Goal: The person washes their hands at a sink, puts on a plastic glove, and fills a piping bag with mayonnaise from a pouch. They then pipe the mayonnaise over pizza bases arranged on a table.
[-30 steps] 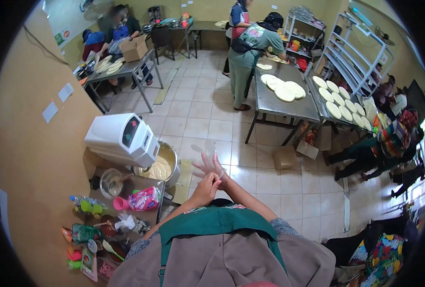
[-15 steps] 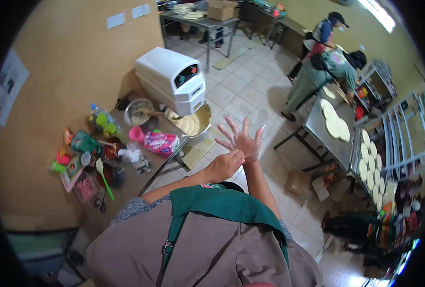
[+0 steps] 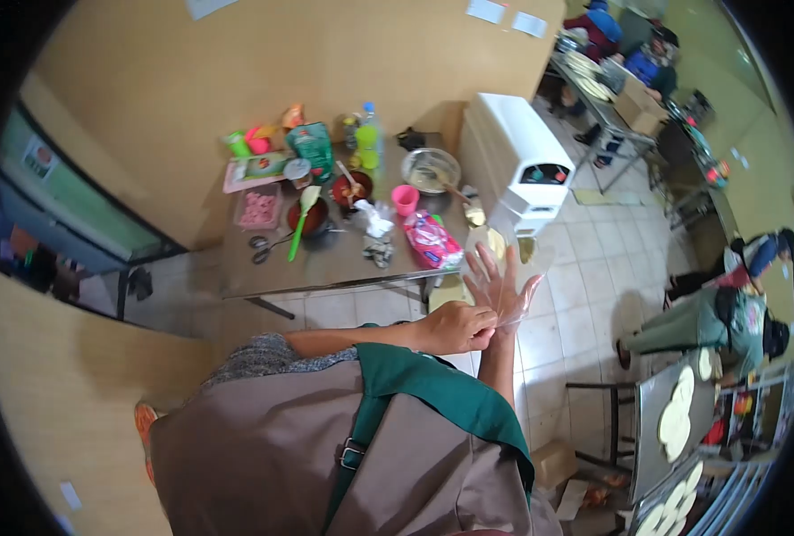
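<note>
In front of my apron, my right hand (image 3: 501,290) is raised with its fingers spread inside a clear plastic glove (image 3: 529,306). The glove's loose film reaches past the fingertips. My left hand (image 3: 462,327) is closed at the right wrist, pinching the glove's cuff. Behind the gloved hand, the bowl of the white mixer (image 3: 515,147) holds pale batter (image 3: 495,241), partly hidden by that hand. A pink plastic packet (image 3: 432,239) lies just left of it on the table edge.
The steel table (image 3: 239,279) carries a metal bowl (image 3: 431,170), a pink cup (image 3: 405,199), a green-handled spatula (image 3: 301,223), scissors (image 3: 261,249) and a tub of pink pieces (image 3: 258,208). At right, a co-worker (image 3: 714,317) bends near a table with flat dough rounds (image 3: 675,429).
My view has swung left, bringing the supply table to the centre. The left hand still grips the glove at the right wrist, and the right hand's fingers remain spread.
</note>
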